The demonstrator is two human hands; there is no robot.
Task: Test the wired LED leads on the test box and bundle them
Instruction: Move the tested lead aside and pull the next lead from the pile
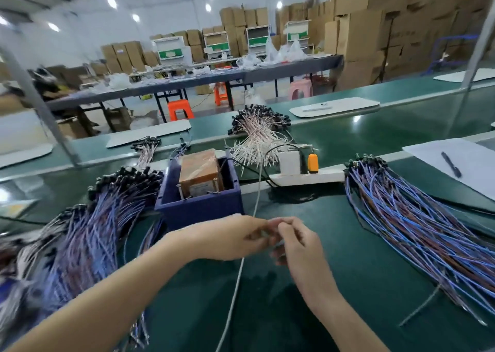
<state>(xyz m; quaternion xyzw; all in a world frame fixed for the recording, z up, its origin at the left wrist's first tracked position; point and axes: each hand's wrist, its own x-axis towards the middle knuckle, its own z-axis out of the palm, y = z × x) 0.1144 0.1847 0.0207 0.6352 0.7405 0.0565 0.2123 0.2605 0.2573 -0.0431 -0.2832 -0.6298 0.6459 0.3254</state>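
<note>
2 hands (230,237) (300,244), 1 wire (257,191), 1 test box (198,210)

Glossy green belt (267,311); blue plastic bin (198,207); white paper (439,158).

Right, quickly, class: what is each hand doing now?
Left hand: fingers curled, pinches the thin pale grey wire.
Right hand: fingertips pinch the same wire, right beside the left.

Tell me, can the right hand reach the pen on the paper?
Probably yes, once it lets go. The right hand is pinching a thin grey wire, and the blue leads lie between it and the pen, so it must lift over them.
</note>
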